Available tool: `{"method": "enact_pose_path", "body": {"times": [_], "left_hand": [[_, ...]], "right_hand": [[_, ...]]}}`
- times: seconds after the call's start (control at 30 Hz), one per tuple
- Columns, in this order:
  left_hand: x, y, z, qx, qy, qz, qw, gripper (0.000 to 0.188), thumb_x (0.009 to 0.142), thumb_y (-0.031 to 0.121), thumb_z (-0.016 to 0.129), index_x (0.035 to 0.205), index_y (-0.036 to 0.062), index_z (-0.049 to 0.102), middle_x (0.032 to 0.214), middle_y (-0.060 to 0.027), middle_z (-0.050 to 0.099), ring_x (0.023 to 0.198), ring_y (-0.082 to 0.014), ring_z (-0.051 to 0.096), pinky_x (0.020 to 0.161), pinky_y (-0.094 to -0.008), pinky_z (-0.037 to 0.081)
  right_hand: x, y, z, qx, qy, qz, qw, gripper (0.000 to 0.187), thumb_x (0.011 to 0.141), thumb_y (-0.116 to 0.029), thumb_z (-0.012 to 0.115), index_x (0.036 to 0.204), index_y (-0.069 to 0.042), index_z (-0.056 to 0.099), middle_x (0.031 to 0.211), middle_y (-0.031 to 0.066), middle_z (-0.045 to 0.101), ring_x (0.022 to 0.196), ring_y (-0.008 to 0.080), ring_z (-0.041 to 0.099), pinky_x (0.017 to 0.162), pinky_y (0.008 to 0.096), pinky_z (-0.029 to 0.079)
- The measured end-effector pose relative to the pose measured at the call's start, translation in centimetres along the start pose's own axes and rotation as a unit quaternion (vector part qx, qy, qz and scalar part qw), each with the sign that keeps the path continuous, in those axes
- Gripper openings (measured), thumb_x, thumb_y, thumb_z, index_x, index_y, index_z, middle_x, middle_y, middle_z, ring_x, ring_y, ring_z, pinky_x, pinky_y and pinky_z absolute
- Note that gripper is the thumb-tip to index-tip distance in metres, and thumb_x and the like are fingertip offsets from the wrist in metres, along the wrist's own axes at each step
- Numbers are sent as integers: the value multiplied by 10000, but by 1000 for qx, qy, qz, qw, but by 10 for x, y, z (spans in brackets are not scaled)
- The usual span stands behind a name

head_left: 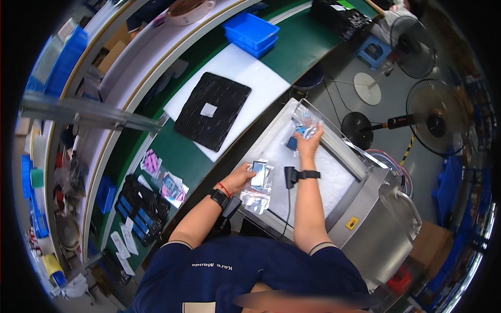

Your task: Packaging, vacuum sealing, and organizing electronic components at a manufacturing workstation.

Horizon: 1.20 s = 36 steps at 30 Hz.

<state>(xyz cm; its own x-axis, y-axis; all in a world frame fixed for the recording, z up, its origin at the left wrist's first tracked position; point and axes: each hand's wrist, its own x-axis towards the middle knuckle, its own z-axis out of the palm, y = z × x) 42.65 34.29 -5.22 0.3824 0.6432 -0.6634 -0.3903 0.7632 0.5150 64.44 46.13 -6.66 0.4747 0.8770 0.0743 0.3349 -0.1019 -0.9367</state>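
My left hand (237, 179) pinches a clear plastic bag (259, 175) with a small flat dark-edged rectangular piece inside. Below that bag, another clear bag (255, 201) lies against the edge of the white bed. My right hand (310, 140) grips a second clear bag (298, 136) holding something blue, near the far end of the bed; its contents are partly hidden by my fingers. Both hands are over the white bed (326, 185) of a stainless steel machine (368, 242). Black straps with small boxes sit on both wrists, and a cable hangs from the right one.
On the green bench (292, 57) to the left, a black tray (213, 110) rests on white foam (263, 78). Stacked blue bins (251, 31) stand beyond. Several silvery bags (173, 189) and a black case (140, 214) lie nearer. Fans (436, 119) stand at the right.
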Motion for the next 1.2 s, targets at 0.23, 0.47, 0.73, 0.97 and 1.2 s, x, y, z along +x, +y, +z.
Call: {"method": "enact_pose_path", "body": {"times": [0.23, 0.47, 0.73, 0.97, 1.2], "left_hand": [[-43, -7, -32, 278, -262, 76, 921, 376, 806, 117, 613, 1144, -9, 509, 1081, -74, 568, 869, -132, 572, 790, -276, 464], [-137, -34, -42, 86, -121, 87, 985, 384, 800, 120, 619, 1148, -2, 509, 1081, -69, 568, 877, -127, 571, 790, -269, 460], [-232, -12, -109, -199, -75, 51, 976, 395, 794, 124, 627, 1153, 8, 510, 1082, -63, 567, 887, -120, 569, 790, -258, 455], [-326, -1, -181, -109, 23, 245, 963, 477, 761, 21, 609, 1208, 2, 445, 1090, -80, 565, 959, -157, 567, 851, -276, 442], [-391, -51, -236, -169, 196, 295, 920, 397, 769, 11, 603, 1151, 1, 497, 1018, -51, 588, 920, -139, 570, 825, -280, 447]], "right_hand": [[-70, -142, -44, 75, -722, -268, 633, 874, 666, -160, 747, 1378, -103, 244, 1109, 185, 545, 891, 297, 598, 801, 318, 457], [-164, -208, -34, -91, -771, -333, 536, 884, 549, 35, 731, 1318, -139, 331, 1081, 161, 493, 933, 353, 535, 787, 380, 462], [-242, -250, 46, -4, -662, -471, 583, 632, 540, -60, 750, 1106, -50, 470, 1017, 126, 509, 969, 310, 488, 829, 389, 387], [-285, -197, 207, -32, -522, -157, 838, 529, 648, -312, 772, 1023, 0, 567, 912, 100, 596, 844, 209, 562, 744, 335, 460], [-322, -171, 350, -350, -419, -138, 826, 718, 563, -443, 781, 1034, 39, 533, 1050, 181, 538, 1008, 320, 510, 834, 381, 449]]}}
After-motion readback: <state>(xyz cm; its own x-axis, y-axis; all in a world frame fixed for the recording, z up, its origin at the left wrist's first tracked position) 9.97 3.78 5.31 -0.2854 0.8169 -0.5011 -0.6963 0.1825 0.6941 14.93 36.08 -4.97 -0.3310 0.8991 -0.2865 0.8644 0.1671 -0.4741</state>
